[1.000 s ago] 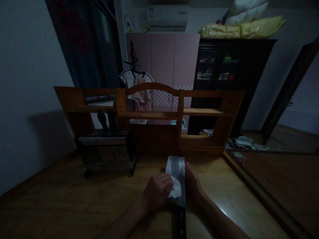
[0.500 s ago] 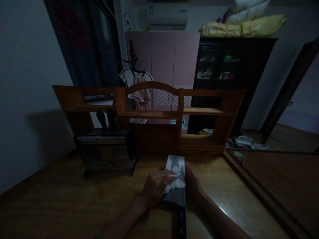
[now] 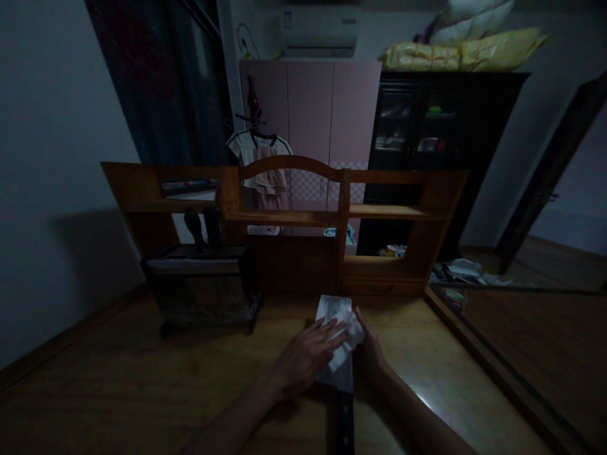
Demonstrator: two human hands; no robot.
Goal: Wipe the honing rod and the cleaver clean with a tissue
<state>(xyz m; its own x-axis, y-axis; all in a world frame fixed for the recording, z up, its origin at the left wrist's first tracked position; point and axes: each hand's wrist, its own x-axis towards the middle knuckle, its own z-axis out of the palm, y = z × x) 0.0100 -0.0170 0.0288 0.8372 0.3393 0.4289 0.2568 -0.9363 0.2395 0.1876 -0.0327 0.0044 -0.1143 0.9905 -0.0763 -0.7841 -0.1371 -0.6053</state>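
Note:
A wide cleaver (image 3: 332, 308) lies flat on the wooden desk (image 3: 142, 379), its blade pointing away from me and its dark handle (image 3: 344, 422) toward me. My left hand (image 3: 303, 359) presses a crumpled white tissue (image 3: 349, 338) onto the middle of the blade, with the fingers stretched forward over the tissue. My right hand (image 3: 370, 351) rests on the desk along the blade's right edge. Its fingers are straight and hold nothing.
A wooden shelf unit (image 3: 289, 215) stands across the back of the desk, just beyond the blade tip. A dark box-like rack (image 3: 202, 284) sits on the desk at the left. The desk's raised right edge (image 3: 474, 354) runs diagonally. Wardrobes and a dark cabinet stand behind.
My left hand has slid the tissue along the blade away from me, and its fingers have uncurled from a fist. The right hand and the cleaver have stayed in place.

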